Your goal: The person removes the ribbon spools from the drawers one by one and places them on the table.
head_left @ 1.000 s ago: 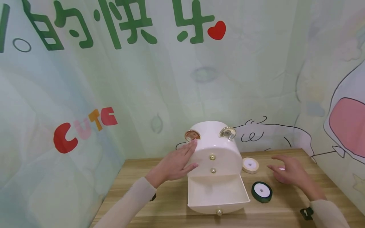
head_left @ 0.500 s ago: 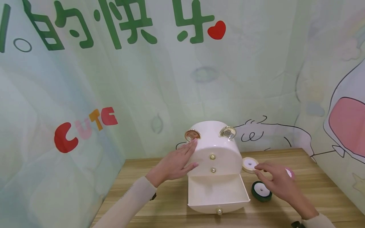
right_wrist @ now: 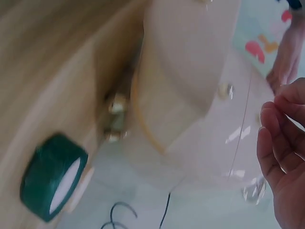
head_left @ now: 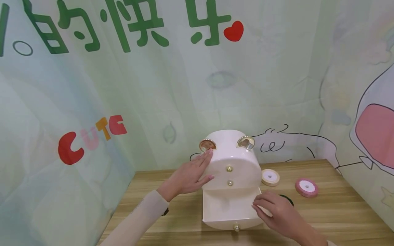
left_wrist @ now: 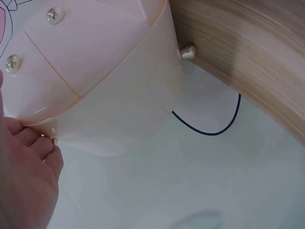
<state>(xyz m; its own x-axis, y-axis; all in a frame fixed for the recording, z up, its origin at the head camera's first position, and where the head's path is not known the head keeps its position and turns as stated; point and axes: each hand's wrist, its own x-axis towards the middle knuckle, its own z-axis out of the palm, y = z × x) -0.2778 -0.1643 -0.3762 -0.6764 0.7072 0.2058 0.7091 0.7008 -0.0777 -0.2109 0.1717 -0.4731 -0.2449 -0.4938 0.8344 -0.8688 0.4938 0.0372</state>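
Observation:
A glossy white storage box (head_left: pixel 231 152) with round gold-rimmed ears stands on the table, its lowest drawer (head_left: pixel 223 206) pulled out and bare inside. Two gold knobs sit on the upper fronts, and a third knob (head_left: pixel 236 228) is on the pulled-out drawer. My left hand (head_left: pixel 188 177) rests against the box's upper left side, fingers straight, near the left ear; the left wrist view shows its fingertips (left_wrist: pixel 40 143) at the box's edge. Above the drawer's right edge is my right hand (head_left: pixel 278 213), fingers loosely bent and holding nothing. It partly hides a dark green ribbon spool (right_wrist: pixel 52 176).
A cream ribbon spool (head_left: pixel 270 177) lies just right of the box, and a pink ribbon spool (head_left: pixel 307 187) farther right on the wooden table (head_left: pixel 341 208). Printed fabric (head_left: pixel 184 102) hangs behind and on both sides of the table.
My right hand has moved left and toward me, from over the pink spool past the green one to the drawer's right edge. The left hand and box stay put.

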